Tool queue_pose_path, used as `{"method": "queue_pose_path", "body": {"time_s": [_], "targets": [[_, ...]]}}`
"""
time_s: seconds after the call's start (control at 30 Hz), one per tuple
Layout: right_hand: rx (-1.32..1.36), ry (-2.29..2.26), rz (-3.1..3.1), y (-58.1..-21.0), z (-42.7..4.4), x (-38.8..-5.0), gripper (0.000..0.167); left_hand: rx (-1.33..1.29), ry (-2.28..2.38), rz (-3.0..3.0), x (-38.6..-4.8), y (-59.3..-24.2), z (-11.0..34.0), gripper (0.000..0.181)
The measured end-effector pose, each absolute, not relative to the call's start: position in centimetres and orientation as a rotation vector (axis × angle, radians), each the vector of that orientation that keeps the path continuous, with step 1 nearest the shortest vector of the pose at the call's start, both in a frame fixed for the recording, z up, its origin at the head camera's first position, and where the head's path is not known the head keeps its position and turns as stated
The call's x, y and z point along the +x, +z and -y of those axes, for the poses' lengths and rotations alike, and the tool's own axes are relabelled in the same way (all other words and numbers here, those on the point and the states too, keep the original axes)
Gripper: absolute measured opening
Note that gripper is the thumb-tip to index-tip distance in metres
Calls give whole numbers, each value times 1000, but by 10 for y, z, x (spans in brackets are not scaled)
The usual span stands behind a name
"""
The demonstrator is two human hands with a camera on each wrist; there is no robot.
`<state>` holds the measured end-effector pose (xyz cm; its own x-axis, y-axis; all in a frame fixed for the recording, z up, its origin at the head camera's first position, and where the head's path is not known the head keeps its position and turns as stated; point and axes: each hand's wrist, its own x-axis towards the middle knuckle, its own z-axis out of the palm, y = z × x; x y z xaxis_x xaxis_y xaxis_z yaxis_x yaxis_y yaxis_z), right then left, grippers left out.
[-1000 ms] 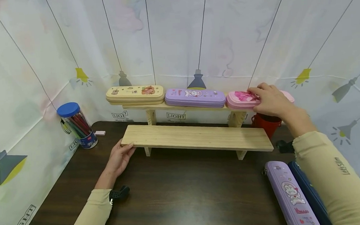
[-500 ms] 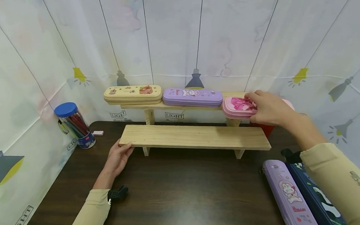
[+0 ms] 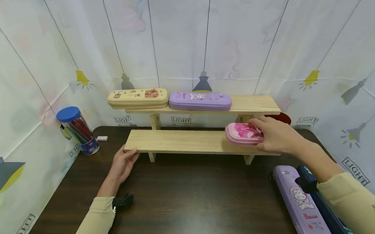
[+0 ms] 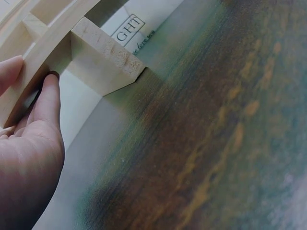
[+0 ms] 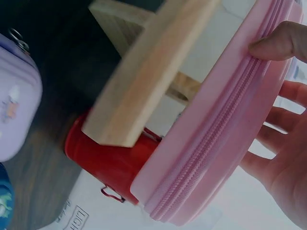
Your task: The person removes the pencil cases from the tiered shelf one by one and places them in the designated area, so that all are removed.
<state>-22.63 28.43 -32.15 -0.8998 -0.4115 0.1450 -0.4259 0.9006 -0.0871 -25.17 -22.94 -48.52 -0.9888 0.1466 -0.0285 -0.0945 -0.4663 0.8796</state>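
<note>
A two-tier wooden shelf [image 3: 172, 139] stands on the dark table. My left hand [image 3: 123, 166] grips the left end of its lower board; in the left wrist view, fingers hold the board's edge from both sides. My right hand [image 3: 279, 135] holds a pink zipped pencil case [image 3: 242, 138] over the right part of the lower board. Whether the case touches the board, I cannot tell. The right wrist view has the thumb on the zipper side of the pink case [image 5: 196, 148]. On the upper board lie a cream pencil case [image 3: 137, 98] and a purple one [image 3: 200, 100].
A blue-lidded jar of pens [image 3: 79, 129] and a small eraser [image 3: 102, 138] stand at the left. Behind the shelf's right end is a red bucket [image 3: 282, 117]. Another purple pencil case [image 3: 301, 201] and a dark blue case [image 3: 327, 208] lie at the right front.
My right hand has lifted the pink pencil case off the upper board's right end and brought it forward and down to the lower board. The left hand keeps its hold.
</note>
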Motion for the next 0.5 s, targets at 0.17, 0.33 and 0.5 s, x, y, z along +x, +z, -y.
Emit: {"method": "queue_pose_path", "body": {"time_s": [0.17,0.33,0.5], "targets": [[687,193,2948,-336,-284,-211,82,88,2575,-1533,-253,-484,228,72],[699,188,2960,-346,-279,-198,83,93,2568,-1542,-252,-484,228,73],[711,168,2991,-355,-275,-187,83,97,2566,-1544,-251,-485,229,72]]}}
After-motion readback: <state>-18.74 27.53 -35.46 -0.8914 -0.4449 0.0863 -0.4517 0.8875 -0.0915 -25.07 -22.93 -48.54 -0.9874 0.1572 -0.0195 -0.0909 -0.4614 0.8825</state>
